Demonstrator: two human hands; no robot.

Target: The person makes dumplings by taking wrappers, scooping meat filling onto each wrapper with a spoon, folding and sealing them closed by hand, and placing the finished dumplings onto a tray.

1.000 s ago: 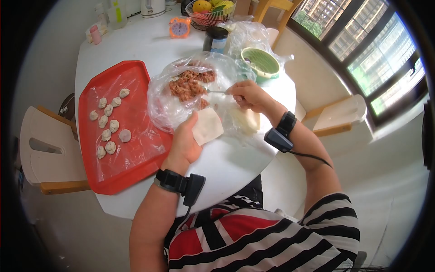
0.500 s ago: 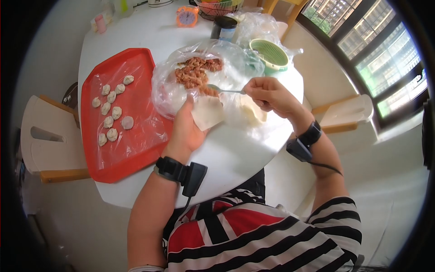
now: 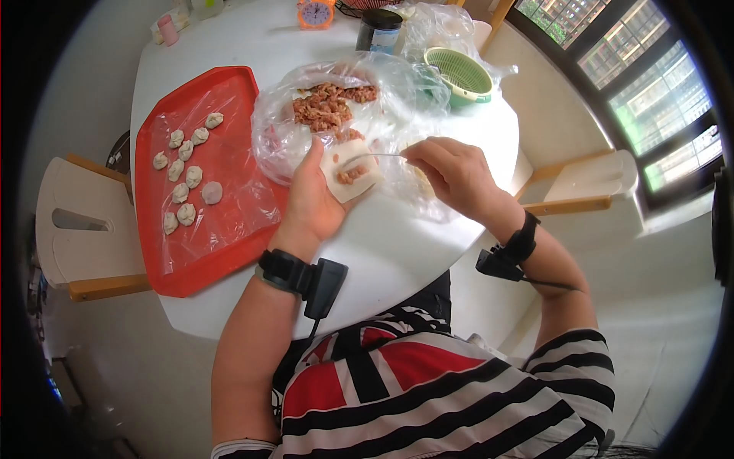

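On the fingers of my left hand (image 3: 315,200) lies a square, pale dough wrapper (image 3: 342,186), its thumb at the wrapper's left edge. A small lump of meat filling (image 3: 352,175) sits on the wrapper. My right hand (image 3: 455,177) is closed round the handle of a thin metal spoon (image 3: 378,155), whose tip touches the wrapper beside the lump. Just beyond is a clear plastic bag (image 3: 279,115) with minced meat (image 3: 323,109) in it. A red tray (image 3: 264,233) on the left holds several wrapped dumplings (image 3: 186,214) on plastic film.
Behind the bag stand a dark-lidded jar (image 3: 378,32), a green basket (image 3: 459,74) and an orange clock (image 3: 315,14). More wrappers, partly hidden, lie in plastic (image 3: 428,205) under my right hand. Chairs flank the white table (image 3: 382,264).
The spoon has moved from the meat in the bag to the wrapper, and a lump of filling now lies there. The view has shifted, so the table's far items sit higher.
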